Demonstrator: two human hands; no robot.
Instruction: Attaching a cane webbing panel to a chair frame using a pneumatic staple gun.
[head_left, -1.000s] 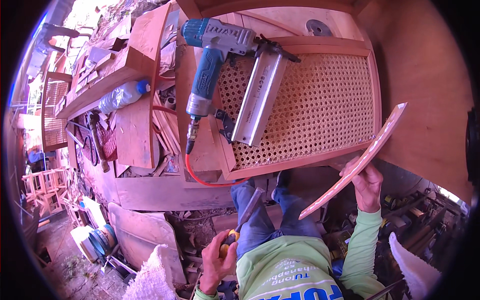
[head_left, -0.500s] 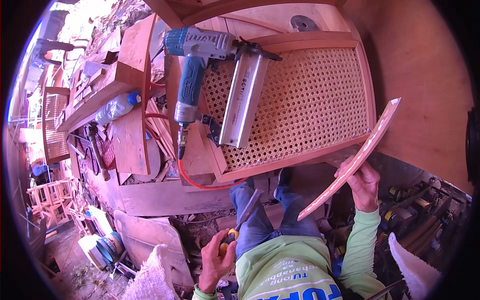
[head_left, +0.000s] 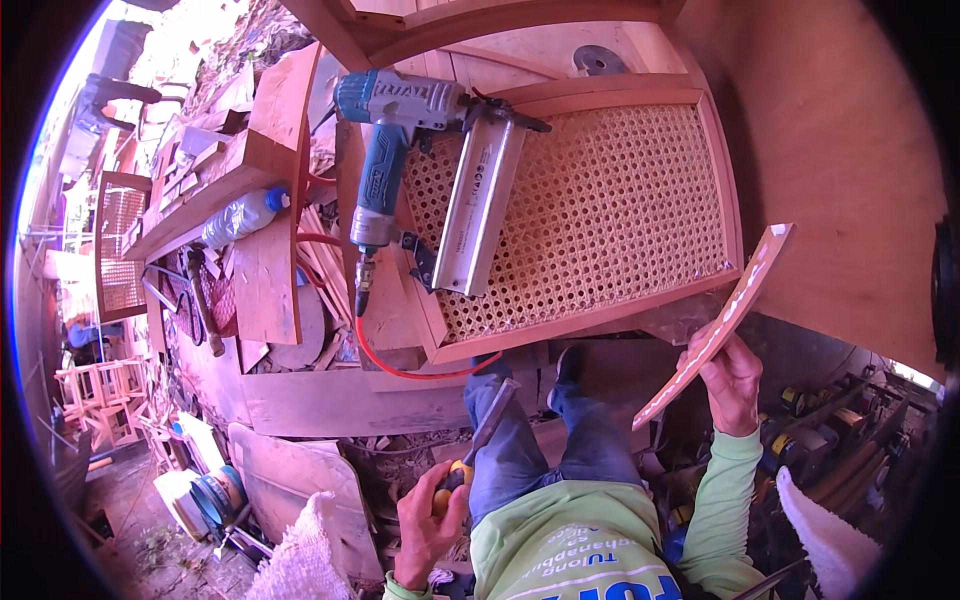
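My left hand, low in front of my body, is closed round the yellow handle of a chisel, its flat metal blade slanting up and away. My right hand grips a thin curved wooden strip near its middle. A wavy white bead, like glue, runs along the strip's face. The strip is tilted, its upper end by the right corner of a wood-framed panel of woven cane. On the panel's left side rests a teal and grey nail gun, with a red air hose hanging from it.
Curved wooden framing arches over the far side, near a grey disc. A broad wooden board stands at right. To the left are wood offcuts, a plastic bottle and a hammer. Tools lie at lower right.
My right hand has shifted slightly right and down with the strip, whose lower end has swung right. The left hand with the chisel has hardly moved.
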